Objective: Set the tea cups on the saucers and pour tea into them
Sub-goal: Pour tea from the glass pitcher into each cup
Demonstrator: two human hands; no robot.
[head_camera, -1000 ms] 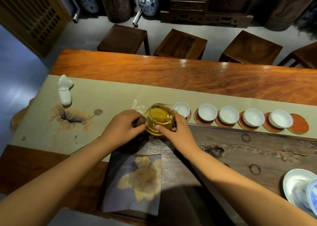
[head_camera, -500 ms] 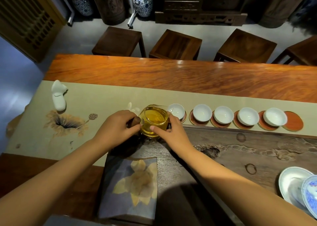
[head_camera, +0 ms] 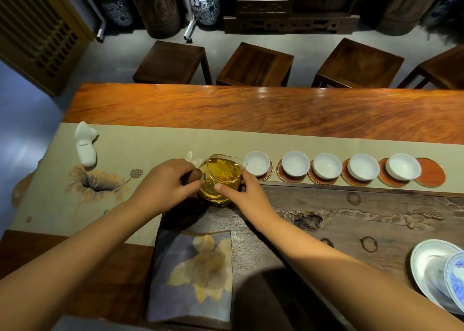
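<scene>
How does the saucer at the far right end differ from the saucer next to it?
The far right saucer is bare, while the neighbouring saucer carries a white cup. The bare one shows its whole orange face; the other is mostly covered. Both are round, orange and on the cloth runner.

**Both hands meeting at the centre of the frame**

Two bare forearms are reaching in from the lower corners, converging just above centre. The left hand (head_camera: 167, 183) is curling its fingers closed in a grip. The right hand (head_camera: 244, 195) is cupping inward, thumb pointing left.
</scene>
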